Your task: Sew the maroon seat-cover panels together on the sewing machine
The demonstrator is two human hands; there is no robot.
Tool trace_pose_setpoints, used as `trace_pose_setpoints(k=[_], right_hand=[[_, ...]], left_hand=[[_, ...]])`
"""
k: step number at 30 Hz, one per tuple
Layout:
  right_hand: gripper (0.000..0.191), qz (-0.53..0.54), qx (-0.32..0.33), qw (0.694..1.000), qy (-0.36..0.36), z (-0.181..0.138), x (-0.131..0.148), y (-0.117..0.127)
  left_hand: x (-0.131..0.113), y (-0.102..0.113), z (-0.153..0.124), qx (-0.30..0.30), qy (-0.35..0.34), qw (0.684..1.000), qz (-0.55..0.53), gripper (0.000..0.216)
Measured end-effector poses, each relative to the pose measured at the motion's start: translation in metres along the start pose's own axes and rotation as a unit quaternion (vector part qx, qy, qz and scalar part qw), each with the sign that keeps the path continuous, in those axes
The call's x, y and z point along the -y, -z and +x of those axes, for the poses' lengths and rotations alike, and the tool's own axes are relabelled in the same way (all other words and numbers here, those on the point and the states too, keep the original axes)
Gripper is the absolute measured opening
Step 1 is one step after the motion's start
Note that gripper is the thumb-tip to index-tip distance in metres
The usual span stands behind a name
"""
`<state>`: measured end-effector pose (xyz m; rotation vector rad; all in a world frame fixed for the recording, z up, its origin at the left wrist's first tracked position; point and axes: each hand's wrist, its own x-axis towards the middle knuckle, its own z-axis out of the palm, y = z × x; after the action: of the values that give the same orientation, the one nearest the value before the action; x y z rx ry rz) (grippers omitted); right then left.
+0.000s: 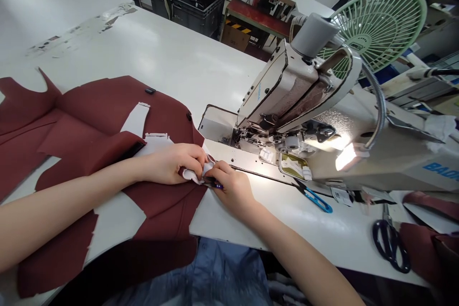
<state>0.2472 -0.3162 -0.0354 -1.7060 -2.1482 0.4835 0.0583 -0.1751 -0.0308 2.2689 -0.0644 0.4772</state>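
A maroon garment piece [158, 110] with white pieces showing on it lies spread over the white table, its lower part hanging over the front edge. My left hand [175, 162] is closed on a bunched edge of it, where white fabric [191, 175] folds out between the fingers. Right beside it, my right hand [233, 189] is closed around a small pointed cutting tool [214, 183] with a dark purplish handle, probably thread snips. Its blades touch or nearly touch the white fabric. The fingers hide most of the tool.
Just beyond my hands stands a sewing machine [287, 91] with a lit lamp [347, 158]. Blue-handled snips [317, 201] and large dark scissors [390, 244] lie to the right. Behind are a green fan [376, 33], a black crate [190, 7] and another person.
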Motion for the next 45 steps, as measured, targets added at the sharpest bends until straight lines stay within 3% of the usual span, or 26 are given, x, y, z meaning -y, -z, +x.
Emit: trace_pose_setpoints(k=[3, 9, 13, 17, 23, 30, 37, 42, 45], right_hand=[[0.023, -0.022, 0.028, 0.999, -0.016, 0.0, 0.0, 0.006], [0.029, 0.022, -0.006, 0.999, -0.043, -0.004, -0.005, 0.01], [0.021, -0.029, 0.024, 0.999, -0.016, 0.0, 0.001, 0.001], [0.019, -0.076, 0.042, 0.996, -0.033, 0.004, 0.007, -0.001], [0.018, 0.049, -0.004, 0.997, -0.057, 0.002, -0.004, 0.009], [0.016, 0.085, 0.053, 0.995, 0.017, -0.006, -0.004, 0.019], [0.021, 0.03, 0.021, 0.999, -0.008, -0.006, -0.001, 0.006], [0.009, 0.133, -0.093, 0.986, -0.039, -0.008, -0.011, 0.03], [0.011, 0.122, -0.143, 0.98, -0.065, -0.008, -0.02, 0.043]], left_hand=[[-0.002, 0.0, 0.001, 0.002, 0.007, 1.0, -0.003, 0.021], [-0.005, 0.001, 0.0, -0.001, 0.002, 1.0, 0.01, 0.022], [-0.002, 0.0, -0.001, -0.01, 0.009, 1.0, -0.008, 0.02], [-0.001, -0.001, -0.002, -0.002, 0.008, 1.0, -0.004, 0.019], [-0.002, 0.0, -0.002, 0.004, 0.006, 1.0, 0.0, 0.022], [-0.006, 0.003, 0.002, -0.014, 0.014, 1.0, -0.023, 0.022], [-0.005, 0.002, 0.001, -0.011, 0.01, 1.0, -0.012, 0.024], [-0.004, 0.002, 0.001, -0.006, 0.014, 1.0, -0.02, 0.026], [-0.005, 0.002, 0.001, -0.002, 0.013, 1.0, -0.019, 0.025]])
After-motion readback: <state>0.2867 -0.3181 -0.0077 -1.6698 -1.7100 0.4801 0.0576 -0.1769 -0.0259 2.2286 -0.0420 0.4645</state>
